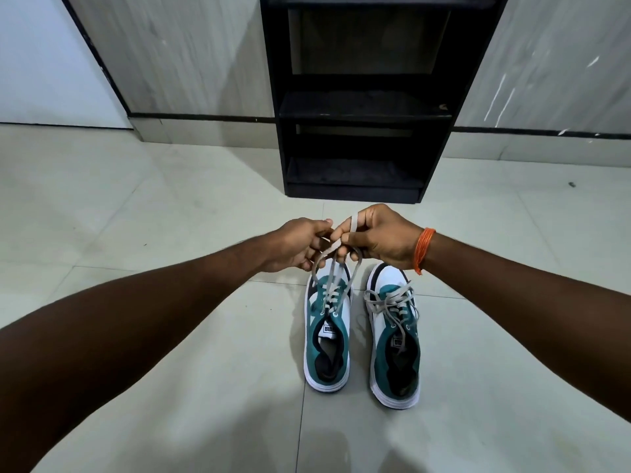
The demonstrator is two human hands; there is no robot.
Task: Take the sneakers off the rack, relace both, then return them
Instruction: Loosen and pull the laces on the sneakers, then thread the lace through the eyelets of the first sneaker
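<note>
Two teal-and-white sneakers stand side by side on the floor (170,336), toes toward the rack. The right sneaker (394,339) has its lace tied. Above the left sneaker (327,339), the left hand (300,245) and right hand (382,237) both pinch its grey lace (336,264), pulled up. Beyond, the black rack (362,110) shows bare shelves.

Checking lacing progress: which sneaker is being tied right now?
The left sneaker: both hands hold its lace ends up. The right sneaker has loose laces, untouched.
</note>
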